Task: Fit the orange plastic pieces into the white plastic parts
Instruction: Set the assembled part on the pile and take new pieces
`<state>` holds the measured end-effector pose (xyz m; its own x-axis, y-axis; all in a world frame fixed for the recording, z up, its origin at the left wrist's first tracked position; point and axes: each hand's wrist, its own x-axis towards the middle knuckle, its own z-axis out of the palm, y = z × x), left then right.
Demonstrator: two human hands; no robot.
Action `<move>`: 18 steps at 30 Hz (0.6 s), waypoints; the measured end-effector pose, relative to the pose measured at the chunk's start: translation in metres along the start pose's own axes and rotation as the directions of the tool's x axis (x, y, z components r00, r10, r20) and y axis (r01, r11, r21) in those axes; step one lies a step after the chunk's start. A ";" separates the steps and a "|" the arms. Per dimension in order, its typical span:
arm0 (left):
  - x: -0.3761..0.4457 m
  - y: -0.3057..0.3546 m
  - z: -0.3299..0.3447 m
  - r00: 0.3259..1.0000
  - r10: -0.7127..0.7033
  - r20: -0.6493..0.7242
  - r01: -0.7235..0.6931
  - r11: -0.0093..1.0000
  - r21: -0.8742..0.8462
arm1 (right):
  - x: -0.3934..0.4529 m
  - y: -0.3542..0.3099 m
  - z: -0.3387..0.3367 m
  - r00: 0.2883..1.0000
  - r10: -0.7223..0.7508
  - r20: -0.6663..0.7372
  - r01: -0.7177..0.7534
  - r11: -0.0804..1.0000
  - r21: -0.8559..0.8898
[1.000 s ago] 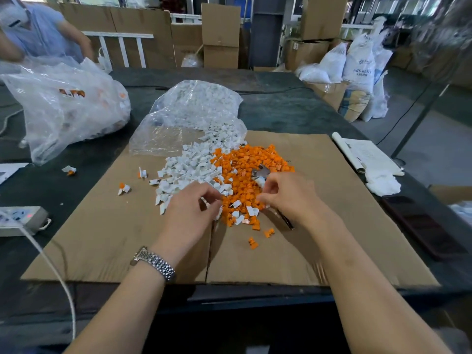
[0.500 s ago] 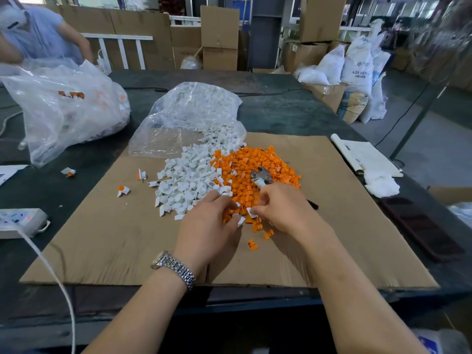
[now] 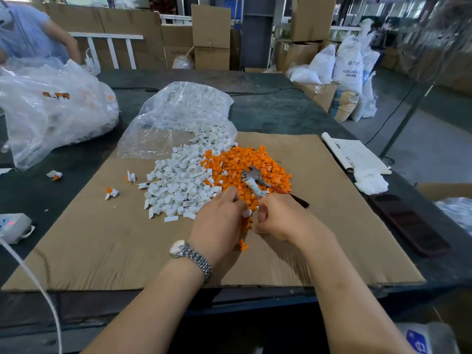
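A heap of white plastic parts (image 3: 178, 185) lies on the cardboard sheet (image 3: 102, 246), touching a heap of orange pieces (image 3: 245, 162) to its right. My left hand (image 3: 219, 221), with a watch on the wrist, pinches a white part (image 3: 247, 213) at the near edge of the orange heap. My right hand (image 3: 278, 215) is curled close against it, fingertips meeting the left hand's; what it pinches is hidden. A loose orange piece (image 3: 243, 245) lies just below the hands.
Pliers (image 3: 255, 178) rest on the orange heap. An open clear bag (image 3: 184, 116) of white parts lies behind, a bigger bag (image 3: 51, 111) at far left near another person. Three fitted pieces (image 3: 111, 192) lie left. Notebook and cloth (image 3: 362, 159) sit right, a power strip (image 3: 12, 226) left.
My left hand left the white heap with a part and moved right to meet my right hand. Both hands drew back toward me, uncovering the pliers.
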<state>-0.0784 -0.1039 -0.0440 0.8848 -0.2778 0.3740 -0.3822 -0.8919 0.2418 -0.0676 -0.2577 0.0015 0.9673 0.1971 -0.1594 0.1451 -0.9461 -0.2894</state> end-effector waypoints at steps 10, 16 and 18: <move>0.016 -0.005 0.003 0.997 0.078 -0.020 -0.076 0.992 0.097 | 0.007 0.017 0.005 0.979 0.045 -0.201 0.003 0.973 0.232; 0.008 -0.006 -0.015 0.990 0.077 -0.114 -0.084 0.995 -0.056 | 0.007 0.017 0.000 0.945 0.214 -0.248 0.056 0.639 0.767; 0.006 -0.012 -0.018 0.983 0.115 -0.146 -0.124 0.991 -0.056 | 0.006 0.013 -0.004 0.964 0.214 -0.156 0.064 0.382 0.922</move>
<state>-0.0736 -0.0887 -0.0284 0.7865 -0.3232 0.5263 -0.5036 -0.8290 0.2434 -0.0595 -0.2701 0.0009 0.9963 -0.0529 -0.0684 -0.0740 -0.1122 -0.9909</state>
